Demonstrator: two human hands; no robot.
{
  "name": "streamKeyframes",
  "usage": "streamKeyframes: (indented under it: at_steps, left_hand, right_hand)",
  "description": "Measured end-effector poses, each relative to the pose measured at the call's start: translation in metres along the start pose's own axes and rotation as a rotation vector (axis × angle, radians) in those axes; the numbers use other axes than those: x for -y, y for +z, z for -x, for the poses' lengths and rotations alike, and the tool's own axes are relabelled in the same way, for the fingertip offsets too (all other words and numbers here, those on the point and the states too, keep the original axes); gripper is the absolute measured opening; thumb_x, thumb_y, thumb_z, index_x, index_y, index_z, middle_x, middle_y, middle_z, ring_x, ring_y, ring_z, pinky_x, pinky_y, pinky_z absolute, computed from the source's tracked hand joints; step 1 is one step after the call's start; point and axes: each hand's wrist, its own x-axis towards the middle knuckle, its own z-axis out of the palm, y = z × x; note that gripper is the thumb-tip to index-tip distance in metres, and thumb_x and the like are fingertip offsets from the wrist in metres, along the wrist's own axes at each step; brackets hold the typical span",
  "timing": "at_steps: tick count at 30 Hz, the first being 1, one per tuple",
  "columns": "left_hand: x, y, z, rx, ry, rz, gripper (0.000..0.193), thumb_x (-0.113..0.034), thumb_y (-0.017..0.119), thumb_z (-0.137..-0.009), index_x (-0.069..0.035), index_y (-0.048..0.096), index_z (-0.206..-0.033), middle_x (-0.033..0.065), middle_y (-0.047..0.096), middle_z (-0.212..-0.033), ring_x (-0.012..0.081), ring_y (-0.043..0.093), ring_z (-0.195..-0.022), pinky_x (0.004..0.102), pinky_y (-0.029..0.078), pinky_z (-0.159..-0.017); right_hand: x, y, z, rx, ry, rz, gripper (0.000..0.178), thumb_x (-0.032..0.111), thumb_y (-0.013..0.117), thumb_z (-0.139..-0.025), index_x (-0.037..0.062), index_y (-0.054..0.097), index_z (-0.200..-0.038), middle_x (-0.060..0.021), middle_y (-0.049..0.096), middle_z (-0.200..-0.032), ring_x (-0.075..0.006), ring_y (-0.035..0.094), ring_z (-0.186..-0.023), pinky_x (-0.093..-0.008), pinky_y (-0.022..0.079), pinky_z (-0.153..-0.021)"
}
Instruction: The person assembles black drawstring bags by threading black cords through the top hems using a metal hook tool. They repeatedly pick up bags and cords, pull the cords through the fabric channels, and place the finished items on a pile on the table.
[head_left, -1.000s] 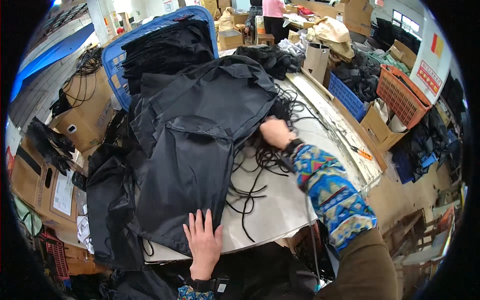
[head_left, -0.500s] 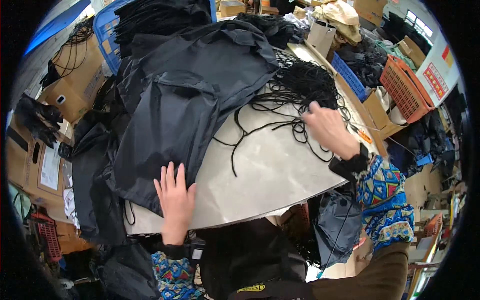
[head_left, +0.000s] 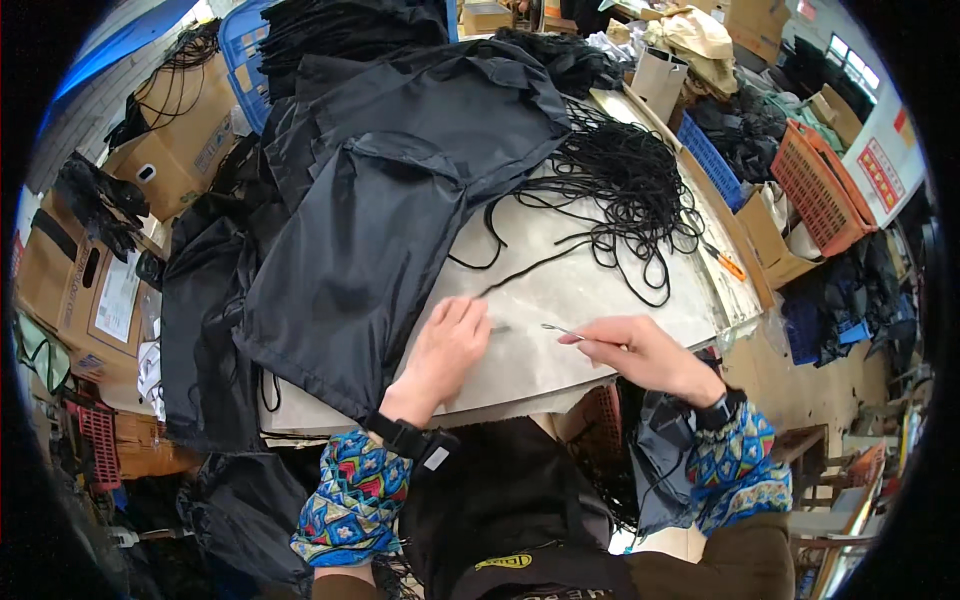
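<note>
My left hand (head_left: 447, 345) is pinched on the end of a black cord (head_left: 530, 270) near the front of the table. The cord runs back toward a tangled heap of black cords (head_left: 630, 170). To its right, my right hand (head_left: 645, 355) grips a thin metal threading needle (head_left: 562, 332), its looped tip turned toward the left hand with a gap between. Beside my left hand lies a black fabric bag (head_left: 340, 270), flat, with a channelled hem along its far end. More black fabric pieces (head_left: 430, 90) are spread behind it.
The pale tabletop (head_left: 520, 375) has a curved front edge close to me. An orange-handled tool (head_left: 731, 265) lies at its right border. Orange (head_left: 820, 185) and blue baskets (head_left: 708, 160) stand beyond on the right; cardboard boxes (head_left: 80, 290) are at left.
My left hand has lifted off the bag, moved right and taken the cord end. My right hand has come from the cord heap toward me, holding the threading needle.
</note>
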Motion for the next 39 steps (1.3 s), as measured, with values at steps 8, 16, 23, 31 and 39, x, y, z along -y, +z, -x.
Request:
streamKeyframes:
  at_steps: [8,16,23,31,39]
  left_hand:
    - [-0.049,-0.172,0.125,-1.265,0.408,2.232,0.018,-0.024,0.041,-0.095,-0.009,0.05,-0.088,0.0058,0.056,-0.08,0.0163,0.054,-0.067,0.038,0.046,-0.079]
    - [-0.091,-0.12,0.151,-0.555,-1.029,1.911,0.017,-0.006,0.054,-0.086,0.006,0.059,-0.098,0.009,0.062,-0.085,0.0151,0.059,-0.058,0.0246,0.043,-0.046]
    - [-0.114,-0.071,0.123,-0.363,-1.226,2.432,0.014,-0.011,0.055,-0.093,-0.001,0.058,-0.102,0.0005,0.054,-0.066,0.0031,0.037,-0.039,0.0183,0.025,-0.035]
    - [-0.124,-0.06,0.128,-0.446,-1.192,2.094,0.015,-0.012,0.056,-0.092,-0.001,0.06,-0.1,0.0023,0.058,-0.069,0.005,0.043,-0.042,0.019,0.031,-0.037]
    - [-0.129,-0.058,0.13,-0.446,-1.135,1.949,0.016,-0.011,0.057,-0.092,0.001,0.061,-0.101,0.0039,0.061,-0.078,0.0044,0.052,-0.055,0.0169,0.038,-0.041]
  right_hand:
    - [-0.001,0.029,0.067,-0.192,0.205,-0.352,0.02,0.009,0.054,-0.094,-0.0005,0.063,-0.108,-0.0003,0.06,-0.075,-0.0046,0.054,-0.067,-0.0207,0.045,-0.062]
    - [0.026,0.087,0.061,0.008,0.09,-0.33,0.018,0.006,0.058,-0.09,0.0008,0.065,-0.106,-0.0033,0.063,-0.07,-0.0061,0.058,-0.063,-0.0205,0.046,-0.058]
    - [0.04,0.124,0.061,-0.077,-0.062,-0.129,0.025,0.001,0.062,-0.083,0.005,0.065,-0.107,-0.0114,0.064,-0.075,-0.0153,0.061,-0.062,-0.0255,0.048,-0.058]
    - [0.036,0.133,0.059,-0.157,-0.047,-0.107,0.027,0.0,0.063,-0.08,0.0041,0.065,-0.107,-0.013,0.063,-0.075,-0.0214,0.061,-0.062,-0.0279,0.048,-0.057]
    - [0.029,0.141,0.059,-0.12,-0.147,-0.003,0.028,0.0,0.063,-0.079,0.0034,0.063,-0.107,-0.0114,0.059,-0.07,-0.0228,0.059,-0.059,-0.0309,0.047,-0.054]
